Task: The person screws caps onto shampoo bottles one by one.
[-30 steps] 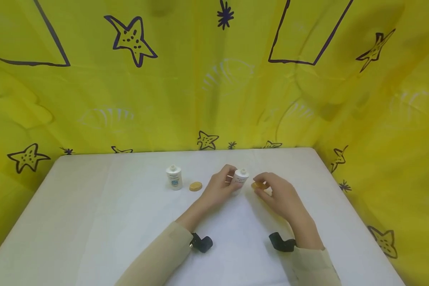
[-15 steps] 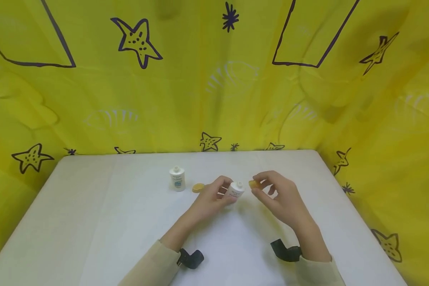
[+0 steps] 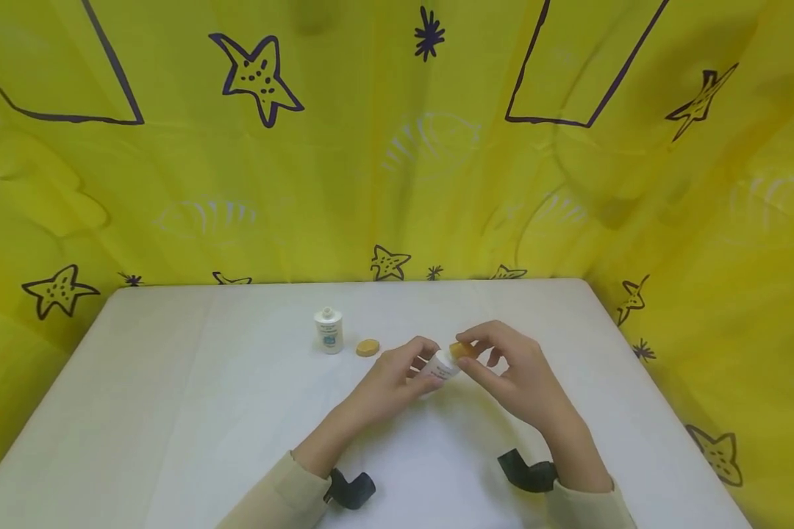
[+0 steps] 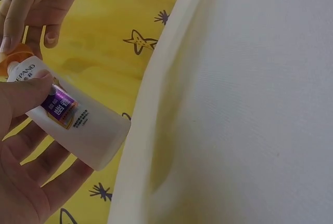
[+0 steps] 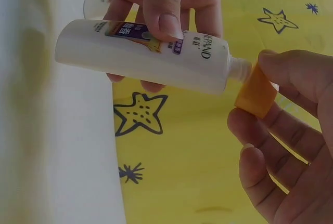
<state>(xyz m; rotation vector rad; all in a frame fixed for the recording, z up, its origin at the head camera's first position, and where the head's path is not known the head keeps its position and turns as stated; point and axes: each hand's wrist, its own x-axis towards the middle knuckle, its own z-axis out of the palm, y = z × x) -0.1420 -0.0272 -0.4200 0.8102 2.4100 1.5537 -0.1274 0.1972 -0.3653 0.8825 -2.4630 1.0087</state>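
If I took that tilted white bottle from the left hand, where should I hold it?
Probably by the lower body, coming from the base end. The white bottle is broad and uncovered there; the left hand grips nearer its narrow neck, which points toward the orange cap in the right hand.

You have passing room over the left stretch of the surface (image 3: 152,404) and down its right side; the yellow cloth (image 3: 337,184) walls off the back; left of your left fingers (image 5: 165,0), the standing bottle (image 3: 329,334) and loose cap (image 3: 367,347) obstruct; the held bottle (image 5: 143,57) and held cap (image 5: 257,93) block the way to your right fingers (image 5: 283,156).
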